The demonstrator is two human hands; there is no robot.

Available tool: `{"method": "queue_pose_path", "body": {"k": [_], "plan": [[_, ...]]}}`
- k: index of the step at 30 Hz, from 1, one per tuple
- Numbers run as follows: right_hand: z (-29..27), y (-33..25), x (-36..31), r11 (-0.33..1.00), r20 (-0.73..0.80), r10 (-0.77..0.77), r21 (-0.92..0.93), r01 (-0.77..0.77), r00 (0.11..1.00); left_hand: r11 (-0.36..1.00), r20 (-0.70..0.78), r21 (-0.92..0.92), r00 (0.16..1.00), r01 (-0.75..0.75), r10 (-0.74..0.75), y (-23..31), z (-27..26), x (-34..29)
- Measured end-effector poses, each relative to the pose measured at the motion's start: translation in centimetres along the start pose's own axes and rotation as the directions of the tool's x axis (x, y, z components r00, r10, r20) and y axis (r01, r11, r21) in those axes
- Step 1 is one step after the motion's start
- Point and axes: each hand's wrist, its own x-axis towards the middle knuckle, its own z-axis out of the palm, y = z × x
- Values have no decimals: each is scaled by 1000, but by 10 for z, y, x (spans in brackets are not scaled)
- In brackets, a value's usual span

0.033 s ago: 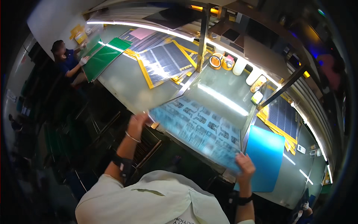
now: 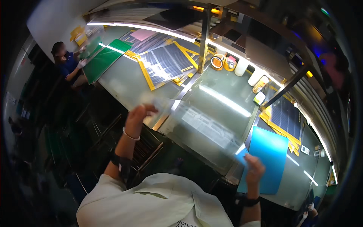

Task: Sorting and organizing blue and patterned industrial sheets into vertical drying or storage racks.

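Observation:
A thin see-through sheet (image 2: 206,126) spans the space between my two hands, over the near edge of the bench. It is tilted and smeared by motion; a pale reflection crosses its middle and its print hardly shows. My left hand (image 2: 138,116) is closed with bent fingers at the sheet's left end, where the edge is blurred. My right hand (image 2: 254,168) pinches the right end, just beside a glossy blue panel (image 2: 266,159) lying on the bench.
Yellow-edged dark striped sheets (image 2: 166,62) lie at the far left, others (image 2: 284,117) at the right. Tape rolls (image 2: 217,61), white bottles (image 2: 241,67) and a metal post (image 2: 204,41) stand at the back. A person (image 2: 68,64) handles green sheets (image 2: 102,62) at far left.
The sheet has changed its tilt: its blue tint and dark printed marks have given way to a clear look with a pale reflection. My left hand has risen slightly.

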Motion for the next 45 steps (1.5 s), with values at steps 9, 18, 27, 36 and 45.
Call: {"method": "queue_pose_path", "body": {"k": [9, 18, 27, 36, 45], "plan": [[-21, 168, 22, 695, -72, 664, -308, -650, 744, 210, 423, 905, 835, -370, -353, -139, 112, -51], [-44, 146, -184, 64, -461, 673, -743, -666, 579, -21, 125, 987, 848, -158, -515, -180, 125, -69], [-91, 127, -321, 392, -800, 501, 550, -738, -330, -84, 64, 988, 833, -132, -550, -171, 139, -58], [-133, -38, -194, 614, -628, 776, 725, -312, 66, 732, 682, 655, 563, -188, -466, -146, 248, -43], [-64, -64, -150, 634, -166, 254, -715, -294, 953, -67, 920, -6, -21, 998, -391, -88, 356, -98]]}}
